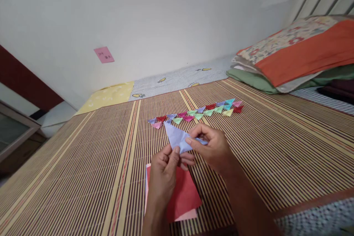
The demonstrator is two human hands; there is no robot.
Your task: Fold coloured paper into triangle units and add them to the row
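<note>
A lavender sheet of folding paper [177, 135], creased into a pointed triangular shape, is held up above the mat between both hands. My left hand [166, 166] pinches its lower edge between thumb and fingers. On the right side, my right hand [211, 145] grips the paper's other corner, thumb on top. Beneath my left hand lies a stack of coloured paper [185, 195] with a red sheet uppermost and pink edges showing below. Beyond the hands, several small folded paper triangles [198, 116] in red, pink, green, blue and yellow lie in two slanting rows.
A striped bamboo mat [83, 162] covers the bed. Folded bedding with an orange and floral cover [306, 51] is piled at the back right. A white wall [166, 18] with a pink note [104, 55] rises behind. At the left stands a framed glass panel [13, 129].
</note>
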